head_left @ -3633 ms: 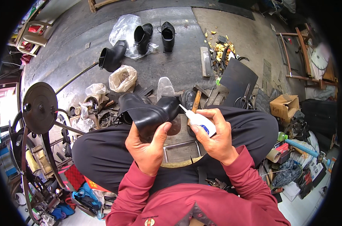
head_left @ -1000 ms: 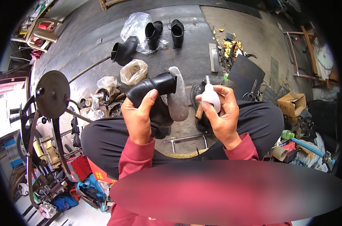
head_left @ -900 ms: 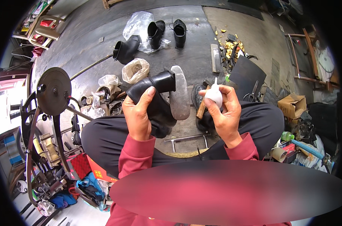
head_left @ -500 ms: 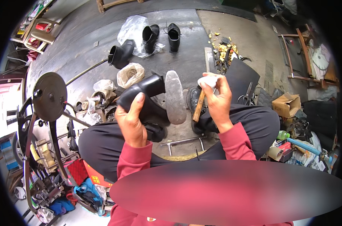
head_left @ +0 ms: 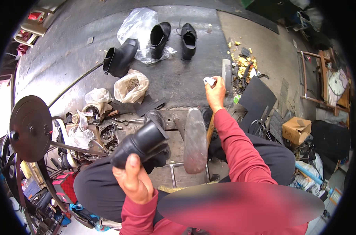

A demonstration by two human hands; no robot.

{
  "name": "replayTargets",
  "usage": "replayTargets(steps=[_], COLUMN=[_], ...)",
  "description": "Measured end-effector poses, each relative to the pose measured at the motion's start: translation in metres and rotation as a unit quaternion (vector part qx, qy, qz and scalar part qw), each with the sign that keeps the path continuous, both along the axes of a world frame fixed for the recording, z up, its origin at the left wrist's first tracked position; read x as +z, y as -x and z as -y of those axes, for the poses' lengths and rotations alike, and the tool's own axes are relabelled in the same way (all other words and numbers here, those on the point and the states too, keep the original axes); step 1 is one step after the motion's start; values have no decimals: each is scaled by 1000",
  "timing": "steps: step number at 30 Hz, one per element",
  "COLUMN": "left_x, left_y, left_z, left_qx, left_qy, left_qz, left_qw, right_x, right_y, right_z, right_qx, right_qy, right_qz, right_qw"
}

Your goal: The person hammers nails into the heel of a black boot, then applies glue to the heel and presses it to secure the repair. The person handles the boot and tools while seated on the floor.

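My left hand (head_left: pixel 133 178) is closed round a black leather boot (head_left: pixel 140 143), thumb on top, above my left knee. To its right stands a grey metal shoe anvil (head_left: pixel 195 143) with a long, sole-shaped top. My right arm reaches forward past the anvil. In the fingers of my right hand (head_left: pixel 216 94) is a small white wad (head_left: pixel 209 81); its material is unclear. Just right of that hand a long grey bar (head_left: pixel 226 74) lies on the floor. A wooden handle (head_left: pixel 210 129) shows between the anvil and my right sleeve, its other end hidden.
Ahead, two black boots (head_left: pixel 121 58) (head_left: pixel 159 39) and a black lace-up shoe (head_left: pixel 189 41) stand by clear plastic (head_left: pixel 137 27). A bag of nails (head_left: pixel 131 87) sits nearer. A machine wheel (head_left: pixel 30 128) rises at left. Yellow scraps (head_left: pixel 244 62), black sheet (head_left: pixel 258 98) and cardboard box (head_left: pixel 296 130) lie right.
My right hand has moved forward with the white wad, away from the wooden handle. My left hand has drawn the boot nearer to me and away from the anvil. The view has shifted.
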State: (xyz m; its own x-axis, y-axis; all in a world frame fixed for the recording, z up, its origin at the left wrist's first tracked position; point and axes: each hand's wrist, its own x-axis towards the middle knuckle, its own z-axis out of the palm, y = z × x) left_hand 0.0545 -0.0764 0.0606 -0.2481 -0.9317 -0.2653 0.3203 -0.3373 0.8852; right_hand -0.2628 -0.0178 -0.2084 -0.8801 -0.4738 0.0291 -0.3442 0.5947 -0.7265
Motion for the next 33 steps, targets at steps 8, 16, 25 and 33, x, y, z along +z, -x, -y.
replayTargets(steps=[8,16,25,33], left_x=[-4,0,60,103], left_y=[8,-8,9,24], left_z=[-7,-27,-35,-70], left_qx=[8,-112,-149,-349], left_qy=[40,165,210,463], left_qz=[94,49,-70,-78], left_qw=[995,979,964,811], right_x=[-65,-24,238,344], right_y=[28,25,27,-93], right_z=[-2,-25,-14,-156], right_qx=[13,-18,163,81], right_qy=[-58,-73,141,269], right_qz=[-2,62,309,606], right_qw=[998,995,926,745])
